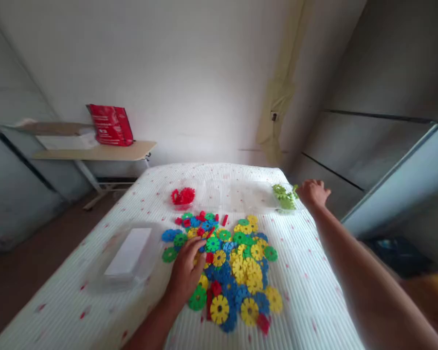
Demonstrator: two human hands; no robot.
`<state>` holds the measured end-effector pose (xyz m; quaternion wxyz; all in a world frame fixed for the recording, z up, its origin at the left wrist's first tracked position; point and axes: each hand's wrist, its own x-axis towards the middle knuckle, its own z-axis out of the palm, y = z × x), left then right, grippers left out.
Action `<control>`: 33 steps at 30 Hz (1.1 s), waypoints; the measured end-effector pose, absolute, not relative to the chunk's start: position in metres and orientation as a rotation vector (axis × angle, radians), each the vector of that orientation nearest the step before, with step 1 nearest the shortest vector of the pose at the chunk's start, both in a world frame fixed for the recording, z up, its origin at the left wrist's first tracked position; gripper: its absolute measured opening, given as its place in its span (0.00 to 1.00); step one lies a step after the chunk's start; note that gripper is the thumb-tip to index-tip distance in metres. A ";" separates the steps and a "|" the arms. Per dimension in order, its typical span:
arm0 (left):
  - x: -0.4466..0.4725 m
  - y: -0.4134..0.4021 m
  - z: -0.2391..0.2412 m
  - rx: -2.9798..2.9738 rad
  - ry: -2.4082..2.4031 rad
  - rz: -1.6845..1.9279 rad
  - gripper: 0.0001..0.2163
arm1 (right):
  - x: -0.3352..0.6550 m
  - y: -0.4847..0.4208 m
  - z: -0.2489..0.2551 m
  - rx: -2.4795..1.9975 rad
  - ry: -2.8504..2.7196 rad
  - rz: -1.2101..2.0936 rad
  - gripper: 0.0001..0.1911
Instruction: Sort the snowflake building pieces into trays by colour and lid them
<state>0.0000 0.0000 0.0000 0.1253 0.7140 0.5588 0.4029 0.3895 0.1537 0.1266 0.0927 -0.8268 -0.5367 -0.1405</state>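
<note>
My left hand is over the left side of a loose pile of toothed plastic discs, its fingers apart. Near its fingertips are a green disc and a red piece. Yellow discs and blue discs overlap in the same pile. Stretched far forward, my right hand is beside the right end of a clear tray, fingers partly spread. Light green pieces lie in that end, one close to the hand. Whatever is under the right palm is hidden.
Red pieces fill the left end of the clear tray. At left, a clear container surrounds a white rectangular block. A patterned cloth covers the table. Behind stand a side table and a red bag.
</note>
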 end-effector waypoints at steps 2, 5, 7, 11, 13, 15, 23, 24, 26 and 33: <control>0.001 0.000 0.000 2.074 1.627 1.179 0.15 | 0.391 0.155 0.127 -2.473 -1.625 -0.417 0.18; 0.002 0.000 0.000 2.070 1.629 1.191 0.15 | 0.391 0.158 0.125 -2.499 -1.638 -0.391 0.18; 0.003 0.000 0.000 2.069 1.631 1.202 0.14 | 0.390 0.160 0.123 -2.511 -1.621 -0.349 0.18; 0.004 -0.001 0.002 2.071 1.635 1.220 0.14 | 0.388 0.163 0.121 -2.512 -1.594 -0.169 0.17; 0.005 -0.001 0.003 2.076 1.631 1.221 0.14 | 0.389 0.162 0.123 -2.495 -1.601 -0.161 0.17; 0.005 -0.001 0.004 2.080 1.629 1.221 0.14 | 0.390 0.161 0.125 -2.469 -1.608 -0.220 0.16; 0.004 0.000 0.001 2.094 1.638 1.210 0.14 | 0.390 0.160 0.124 -2.487 -1.601 -0.285 0.17; 0.004 0.000 0.001 2.092 1.639 1.214 0.14 | 0.390 0.160 0.123 -2.505 -1.598 -0.279 0.17; 0.005 0.000 0.002 2.089 1.638 1.219 0.14 | 0.392 0.159 0.123 -2.540 -1.590 -0.266 0.17; 0.005 -0.001 0.003 2.078 1.615 1.239 0.13 | 0.392 0.155 0.123 -2.597 -1.665 -0.269 0.16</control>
